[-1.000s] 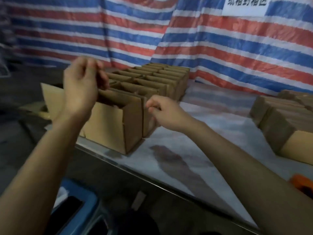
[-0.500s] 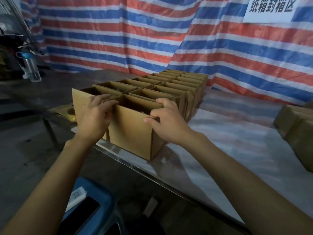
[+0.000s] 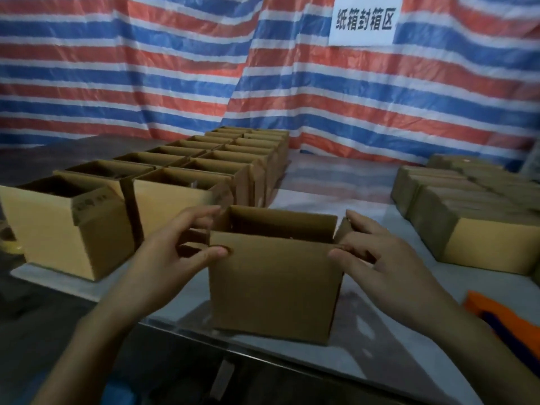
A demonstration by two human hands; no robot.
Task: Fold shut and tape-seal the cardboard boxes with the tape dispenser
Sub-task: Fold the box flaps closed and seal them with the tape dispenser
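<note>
As a cardboard box stood close to the front edge of the bench, a person gripped it at both ends, its top flaps up and unsealed. A strip of pale, glossy bench surface lay between the box and a stack of closed boxes to the right. A narrower gap separated it from two rows of open boxes running back on the left toward a tarpaulin striped red, white and blue. An orange tape dispenser, blurred, lay on the bench near the right forearm, apart from the box. The box was plain brown card, rectangular, with flat matte walls. The left hand clasped the left end, thumb pressed on the near wall's top corner and fingers reaching toward the far side. The right hand held the right end likewise, thumb at the near corner, fingers spread along the side flap. A white sign with black characters hung on the tarpaulin.
</note>
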